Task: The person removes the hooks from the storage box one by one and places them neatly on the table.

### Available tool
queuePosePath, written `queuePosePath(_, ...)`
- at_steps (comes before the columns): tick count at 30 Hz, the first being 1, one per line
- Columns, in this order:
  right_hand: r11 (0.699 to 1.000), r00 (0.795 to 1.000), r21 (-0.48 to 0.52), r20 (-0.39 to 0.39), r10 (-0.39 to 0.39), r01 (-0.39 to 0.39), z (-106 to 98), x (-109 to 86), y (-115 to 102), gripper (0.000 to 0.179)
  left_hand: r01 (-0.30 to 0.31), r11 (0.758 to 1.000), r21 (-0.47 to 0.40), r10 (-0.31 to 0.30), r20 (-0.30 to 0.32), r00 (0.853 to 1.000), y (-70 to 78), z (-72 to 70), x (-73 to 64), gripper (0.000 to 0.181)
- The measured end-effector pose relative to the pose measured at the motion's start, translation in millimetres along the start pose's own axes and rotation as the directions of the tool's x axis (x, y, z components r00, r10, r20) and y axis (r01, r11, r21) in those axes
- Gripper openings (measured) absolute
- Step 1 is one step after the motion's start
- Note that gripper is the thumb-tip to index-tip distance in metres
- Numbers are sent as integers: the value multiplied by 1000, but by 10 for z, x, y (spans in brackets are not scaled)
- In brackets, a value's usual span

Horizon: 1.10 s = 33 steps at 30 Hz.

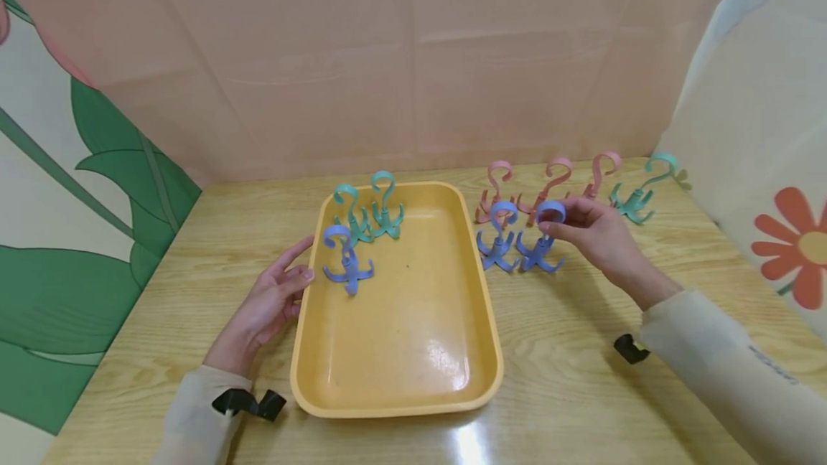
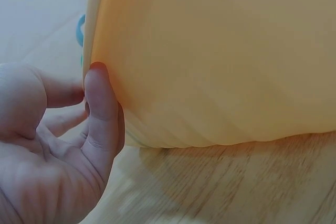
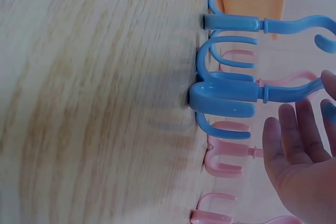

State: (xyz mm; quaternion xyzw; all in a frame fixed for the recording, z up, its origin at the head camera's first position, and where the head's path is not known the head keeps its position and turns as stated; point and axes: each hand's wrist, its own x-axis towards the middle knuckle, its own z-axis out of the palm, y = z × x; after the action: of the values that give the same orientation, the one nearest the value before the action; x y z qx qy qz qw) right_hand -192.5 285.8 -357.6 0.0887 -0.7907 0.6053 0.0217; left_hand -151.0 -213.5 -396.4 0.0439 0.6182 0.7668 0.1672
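Blue plastic is pinched at its curled top between the thumb and fingers of the right hand (image 1: 601,239): this is the held blue hook (image 1: 538,255), upright over the table to the right of the yellow tray (image 1: 400,350). Whether its prongs bear weight on the wood, I cannot tell. The left hand (image 1: 266,307) grips the tray's left rim, its thumb and fingers closed narrowly about the edge.

Between the held hook and the tray, just beside the tray's right wall, stands a second blue hook (image 1: 497,253). Beyond these two, off the tray's far right corner, runs a row of three pink hooks (image 1: 494,211), with a lone green hook (image 1: 635,201) at the end farthest from the tray. Inside the tray, toward its far left corner, are two green hooks (image 1: 385,222), and nearer the left hand a third blue hook (image 1: 350,269).

Wood-grain table (image 1: 555,372) surrounds the tray; beyond its far end rises a pinkish sheet (image 1: 413,56), and well to its right a printed red flower (image 1: 801,246).
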Motion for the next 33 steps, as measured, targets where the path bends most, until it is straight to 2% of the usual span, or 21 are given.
queuePosePath(5,999,1000,-41,-10,2,-3,-18,-22,-74,30,5,1000,3,-5,-2,1000,5,4,-2,67)
queuePosePath(15,995,993,-36,-69,-100,98,19,-54,-314,40,5,1000,-1,-5,-3,1000,11,7,-2,66)
queuePosePath(22,981,987,-142,-71,-142,131,140,-110,-557,55,3,1000,-5,-3,-4,1000,10,11,2,67)
queuePosePath(25,977,982,-126,-66,-178,169,213,-119,-633,56,5,1000,1,-5,-8,1000,9,14,2,67)
queuePosePath(29,967,967,-58,-39,-250,248,326,-108,-726,52,10,1000,6,-10,-11,1000,6,14,3,67)
queuePosePath(33,969,969,-45,-18,-245,244,447,-108,-850,50,10,1000,5,-10,-13,1000,3,9,1,67)
